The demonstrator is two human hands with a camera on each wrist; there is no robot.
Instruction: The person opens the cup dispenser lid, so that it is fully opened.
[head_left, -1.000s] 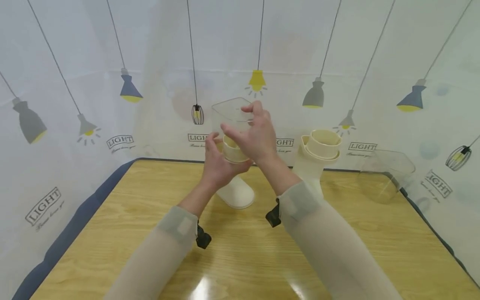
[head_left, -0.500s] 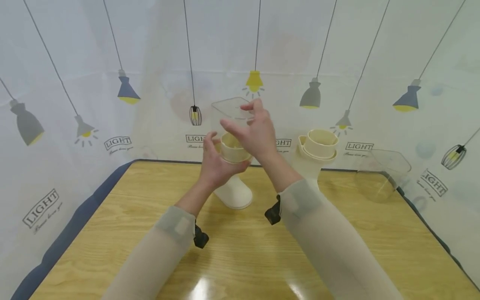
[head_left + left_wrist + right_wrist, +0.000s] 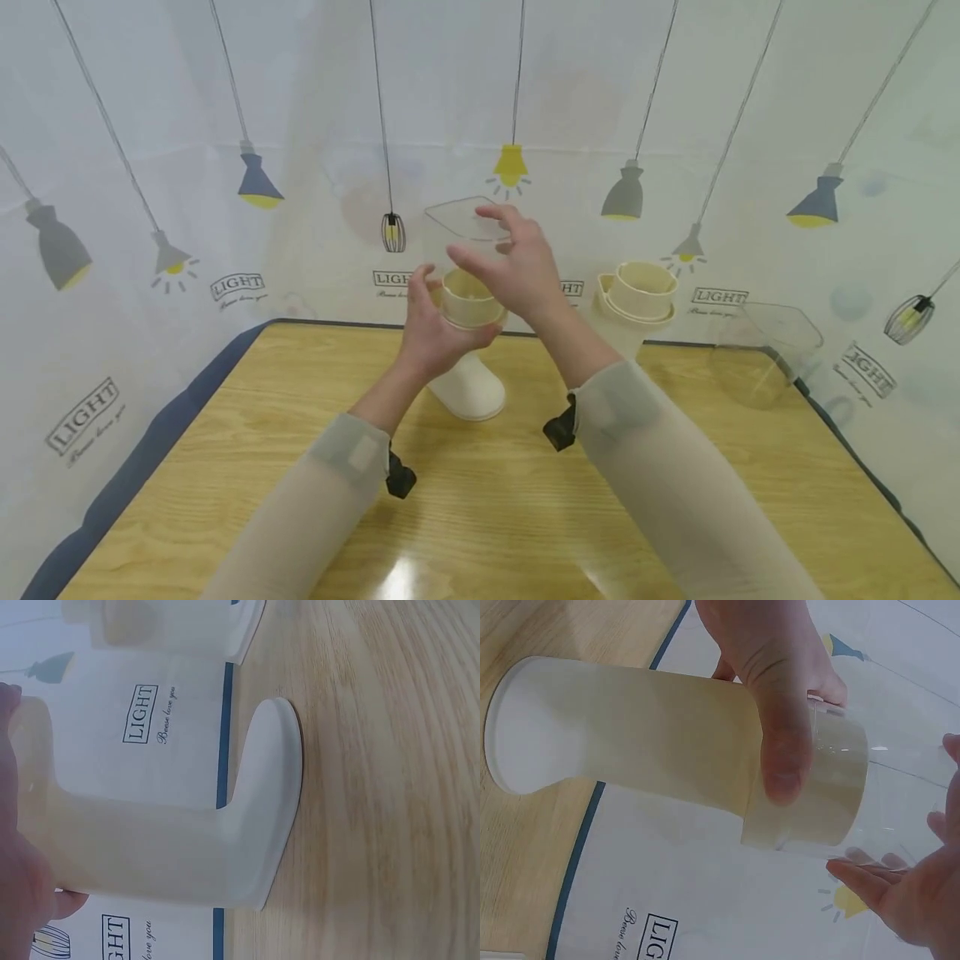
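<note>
A cream stand [image 3: 476, 392] with a flat foot and a round upper collar stands upright on the table; it looks like a dispenser base. My left hand [image 3: 431, 333] grips it around the collar, the thumb lying across it in the right wrist view. A clear, angular container [image 3: 900, 780] sits on the collar, its lower end around the cream ring. Beside its upper part is my right hand [image 3: 517, 258], thumb and fingers spread and loosely bent. The thumb is at the container's wall in the right wrist view; whether it touches is hard to tell.
A second cream stand [image 3: 641, 292] is at the back right, with a ring on top. Farther right, another clear container [image 3: 765, 358] stands near the edge of the wooden table [image 3: 480, 500]. A lamp-printed curtain [image 3: 315, 208] hangs behind the table.
My right hand has shifted slightly right, away from the clear container, which stays in place. The left hand keeps its grip on the cream stand.
</note>
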